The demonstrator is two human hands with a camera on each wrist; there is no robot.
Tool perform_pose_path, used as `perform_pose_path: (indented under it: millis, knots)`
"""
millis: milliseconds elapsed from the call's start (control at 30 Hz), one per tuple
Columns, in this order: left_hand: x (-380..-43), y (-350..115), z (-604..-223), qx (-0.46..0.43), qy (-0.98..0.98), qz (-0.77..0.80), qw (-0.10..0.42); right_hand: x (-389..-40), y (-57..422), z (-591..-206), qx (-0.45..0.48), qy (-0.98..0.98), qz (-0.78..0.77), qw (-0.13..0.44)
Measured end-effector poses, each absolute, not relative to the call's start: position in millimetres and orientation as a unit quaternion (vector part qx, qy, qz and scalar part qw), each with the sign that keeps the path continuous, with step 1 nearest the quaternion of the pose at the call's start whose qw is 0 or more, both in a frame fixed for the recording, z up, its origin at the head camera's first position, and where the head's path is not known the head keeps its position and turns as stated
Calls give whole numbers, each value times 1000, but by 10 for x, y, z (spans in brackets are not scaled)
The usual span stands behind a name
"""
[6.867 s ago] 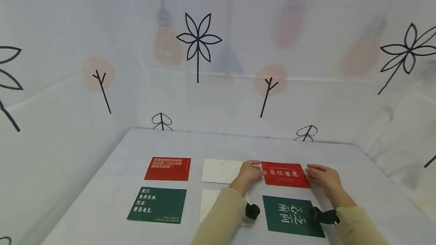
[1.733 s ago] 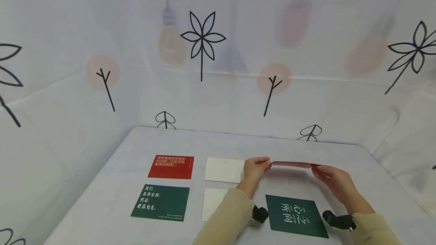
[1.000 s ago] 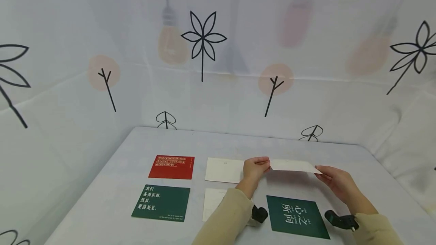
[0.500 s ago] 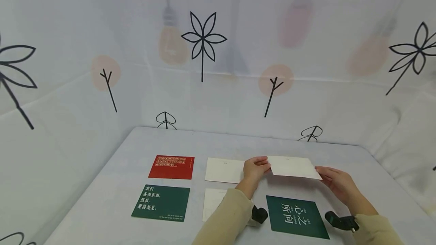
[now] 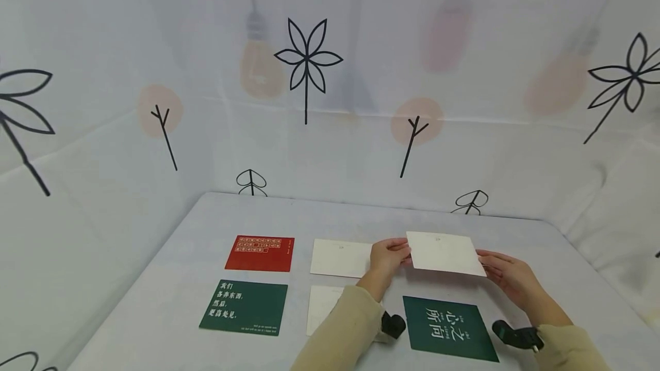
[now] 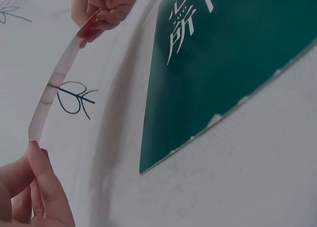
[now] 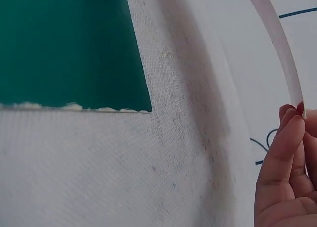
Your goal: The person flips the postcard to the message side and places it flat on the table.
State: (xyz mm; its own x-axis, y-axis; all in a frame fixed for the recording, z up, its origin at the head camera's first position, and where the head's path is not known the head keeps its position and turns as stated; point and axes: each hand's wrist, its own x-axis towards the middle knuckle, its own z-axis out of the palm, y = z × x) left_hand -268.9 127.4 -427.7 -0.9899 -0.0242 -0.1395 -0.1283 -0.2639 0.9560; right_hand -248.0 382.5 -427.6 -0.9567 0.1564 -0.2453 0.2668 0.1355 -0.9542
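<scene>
Presently, postcard (image 5: 444,253), white side toward person, held above bench (image 5: 165,314), just beyond green postcard (image 5: 450,330) with white lettering. Long axis spans sideways between hands: left-hand grip (image 5: 385,262) pinches left short edge, right-hand grip (image 5: 509,280) pinches right; neither nearer.

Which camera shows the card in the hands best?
The head view: the card shows nearly all its white side between the left hand and right hand. The left wrist view shows it nearly edge-on; the right wrist view, just a thin curved strip.
</scene>
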Motion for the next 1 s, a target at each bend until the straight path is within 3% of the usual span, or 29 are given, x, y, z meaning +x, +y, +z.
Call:
perform_pose_path:
  millis: [1000]
  knots:
    - [-2653,1217,-4295,-81,709,698,60,-2455,3680,-4248,171,835,-521,44]
